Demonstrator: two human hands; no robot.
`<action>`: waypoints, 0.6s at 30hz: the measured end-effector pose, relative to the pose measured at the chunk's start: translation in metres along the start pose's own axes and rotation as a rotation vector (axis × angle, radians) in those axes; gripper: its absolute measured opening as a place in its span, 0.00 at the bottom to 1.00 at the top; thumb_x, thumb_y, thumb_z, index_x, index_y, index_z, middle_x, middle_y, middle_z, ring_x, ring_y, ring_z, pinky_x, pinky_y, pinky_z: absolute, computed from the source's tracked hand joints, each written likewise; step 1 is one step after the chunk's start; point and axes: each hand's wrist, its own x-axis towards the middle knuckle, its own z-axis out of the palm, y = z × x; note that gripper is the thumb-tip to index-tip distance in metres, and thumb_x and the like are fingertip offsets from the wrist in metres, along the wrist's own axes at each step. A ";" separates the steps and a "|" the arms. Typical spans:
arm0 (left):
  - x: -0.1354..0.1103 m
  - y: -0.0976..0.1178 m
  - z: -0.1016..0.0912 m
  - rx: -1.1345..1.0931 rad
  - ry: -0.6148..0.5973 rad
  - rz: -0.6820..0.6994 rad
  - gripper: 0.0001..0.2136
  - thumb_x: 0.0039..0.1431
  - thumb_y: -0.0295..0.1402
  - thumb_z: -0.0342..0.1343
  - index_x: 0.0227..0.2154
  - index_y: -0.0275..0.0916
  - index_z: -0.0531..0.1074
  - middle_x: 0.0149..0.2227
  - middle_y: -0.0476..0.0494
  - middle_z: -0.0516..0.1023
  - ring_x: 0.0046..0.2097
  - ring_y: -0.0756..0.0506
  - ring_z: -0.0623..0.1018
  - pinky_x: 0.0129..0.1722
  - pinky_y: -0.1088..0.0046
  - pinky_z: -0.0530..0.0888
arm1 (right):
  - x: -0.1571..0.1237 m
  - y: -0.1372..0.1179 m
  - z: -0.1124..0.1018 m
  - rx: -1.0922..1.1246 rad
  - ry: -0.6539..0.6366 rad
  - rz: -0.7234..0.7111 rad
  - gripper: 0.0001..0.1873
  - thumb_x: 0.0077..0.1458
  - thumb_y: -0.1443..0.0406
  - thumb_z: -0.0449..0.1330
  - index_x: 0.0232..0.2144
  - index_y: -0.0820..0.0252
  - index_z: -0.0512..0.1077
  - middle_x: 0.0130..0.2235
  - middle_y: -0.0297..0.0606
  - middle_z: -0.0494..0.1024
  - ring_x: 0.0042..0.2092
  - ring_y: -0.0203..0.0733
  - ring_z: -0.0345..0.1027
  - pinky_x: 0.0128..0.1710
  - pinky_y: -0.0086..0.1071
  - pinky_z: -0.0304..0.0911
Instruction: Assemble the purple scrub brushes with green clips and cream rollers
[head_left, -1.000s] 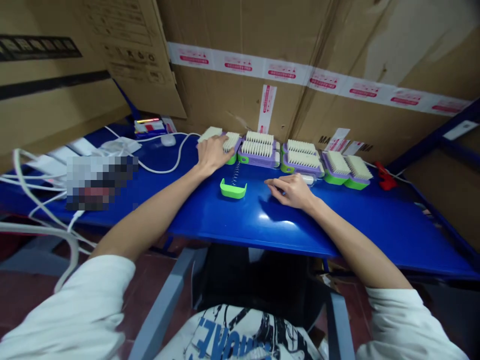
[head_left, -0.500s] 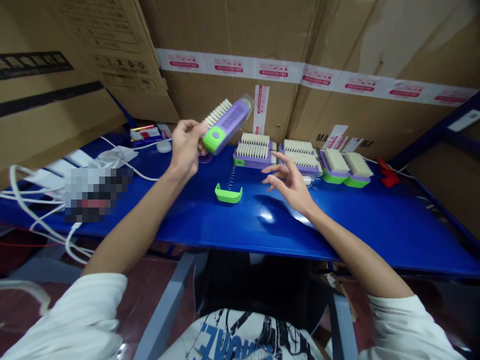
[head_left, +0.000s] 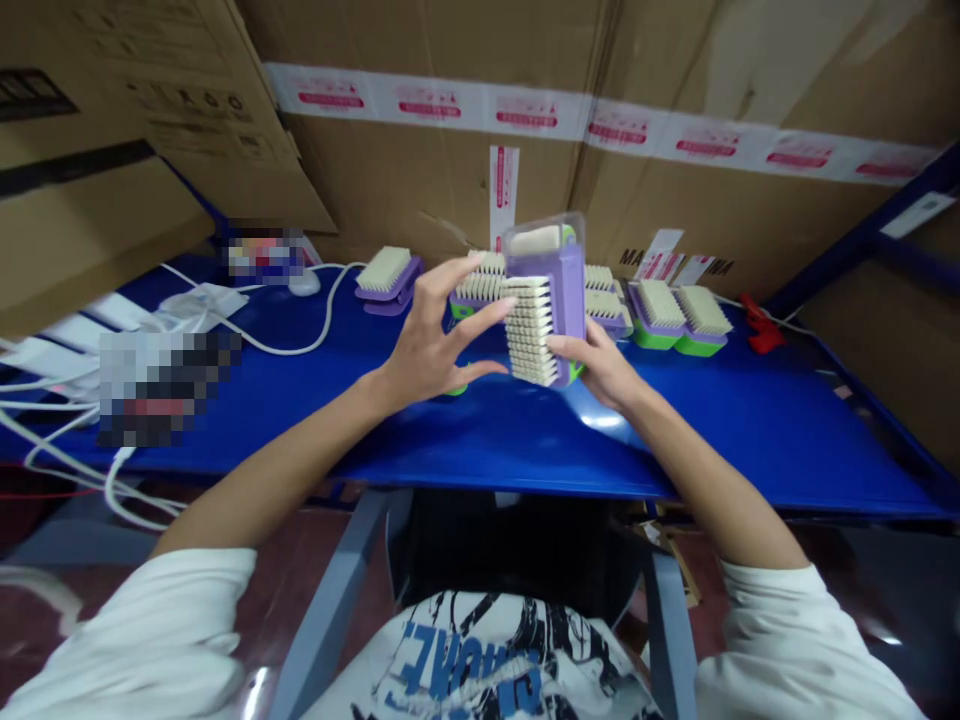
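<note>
A purple brush (head_left: 547, 305) with cream bristles and a green end stands upright in the air above the blue table (head_left: 750, 440). My right hand (head_left: 604, 365) grips its lower end from the right. My left hand (head_left: 435, 340) has its fingers spread, fingertips touching the bristle side of the brush. Behind the hands a row of similar purple and green brushes (head_left: 679, 315) lies along the back of the table. A lone purple brush part (head_left: 386, 275) lies to the left. A green piece shows only as a sliver under my left hand.
Cardboard boxes (head_left: 450, 120) with pink-printed tape wall in the back and left. White cables (head_left: 247, 335) and a white mouse (head_left: 304, 283) lie at the table's left. A red object (head_left: 761, 322) sits far right. A grey chair frame (head_left: 330, 600) shows below the table edge.
My left hand lifted a brush from the back row and brought it to the centre. My right hand rose from the table and took hold of its lower end. The left fingers opened.
</note>
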 end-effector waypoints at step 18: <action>-0.013 -0.011 0.001 0.107 -0.104 -0.109 0.48 0.59 0.74 0.66 0.74 0.51 0.67 0.59 0.34 0.79 0.61 0.25 0.80 0.66 0.34 0.75 | -0.001 0.013 -0.018 -1.154 0.124 -0.778 0.52 0.63 0.51 0.67 0.82 0.48 0.52 0.77 0.53 0.69 0.77 0.68 0.65 0.76 0.71 0.64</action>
